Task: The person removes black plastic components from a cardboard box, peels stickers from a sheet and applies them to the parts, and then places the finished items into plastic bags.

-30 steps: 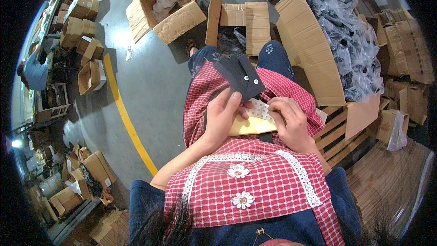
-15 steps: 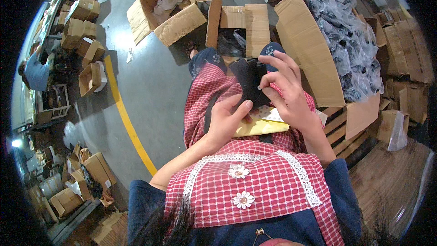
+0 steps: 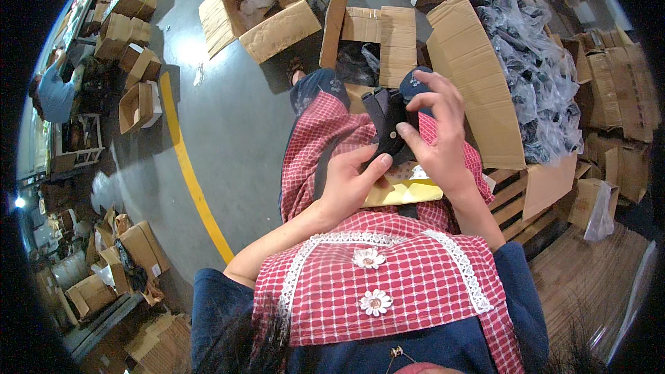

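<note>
Above my lap, my left hand [image 3: 352, 179] grips the lower end of a black folded item [image 3: 390, 114] that looks like fabric or webbing, its thumb lying across the near end. A small pale round dot [image 3: 393, 135], perhaps a sticker, shows on its face. My right hand [image 3: 440, 142] is at the item's right side, thumb and index finger curled against its edge and the other fingers raised. Under my hands lie a yellow sheet [image 3: 398, 195] and a white sheet with small dots [image 3: 410, 172], partly covered.
Ahead of my knees stands an open carton [image 3: 280, 31] with pale wrapping inside; a smaller open box [image 3: 357, 62] holds dark bagged things. At right, a large carton [image 3: 474, 86] brims with clear-bagged dark items [image 3: 530, 69] over a wooden pallet [image 3: 509, 201]. Boxes line the left beyond a yellow floor line [image 3: 190, 176].
The black item has turned, and the pale dot now shows on its face. My right fingertips, earlier pinched around something small and pale, have moved against the item's edge.
</note>
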`<state>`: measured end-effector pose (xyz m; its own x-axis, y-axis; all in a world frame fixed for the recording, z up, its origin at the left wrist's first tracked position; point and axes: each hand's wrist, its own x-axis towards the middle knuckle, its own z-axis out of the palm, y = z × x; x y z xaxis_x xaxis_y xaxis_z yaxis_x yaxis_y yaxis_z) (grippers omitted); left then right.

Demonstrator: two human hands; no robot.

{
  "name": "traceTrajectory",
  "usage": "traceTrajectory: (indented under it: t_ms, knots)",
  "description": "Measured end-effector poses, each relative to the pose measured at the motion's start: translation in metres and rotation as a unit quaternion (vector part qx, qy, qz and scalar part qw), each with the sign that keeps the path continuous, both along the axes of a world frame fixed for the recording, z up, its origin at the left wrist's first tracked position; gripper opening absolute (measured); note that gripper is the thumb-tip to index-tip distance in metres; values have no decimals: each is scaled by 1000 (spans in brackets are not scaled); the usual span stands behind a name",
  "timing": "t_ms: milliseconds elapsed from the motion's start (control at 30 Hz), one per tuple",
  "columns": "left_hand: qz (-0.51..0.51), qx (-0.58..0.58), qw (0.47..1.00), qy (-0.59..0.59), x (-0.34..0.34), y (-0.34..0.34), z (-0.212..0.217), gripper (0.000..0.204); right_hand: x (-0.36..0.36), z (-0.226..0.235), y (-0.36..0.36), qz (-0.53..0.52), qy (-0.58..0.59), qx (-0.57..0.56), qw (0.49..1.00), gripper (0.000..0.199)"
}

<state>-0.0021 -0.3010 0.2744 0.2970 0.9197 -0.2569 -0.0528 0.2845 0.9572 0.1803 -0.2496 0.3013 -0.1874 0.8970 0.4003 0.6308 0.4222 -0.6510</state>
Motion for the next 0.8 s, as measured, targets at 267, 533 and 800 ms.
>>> traceTrajectory:
  t_ms: [267,533,800]
  knots:
    - [41,-39,997,-54,0,2,-5,27,20,7,-27,2,32,-194,980,24]
    - [83,-33,989,-120,0,1,-4,28,26,1,-36,58,-7,-260,964,31]
    - [80,-39,990,-106,-2,2,-3,28,28,-8,-49,33,46,-274,960,24]
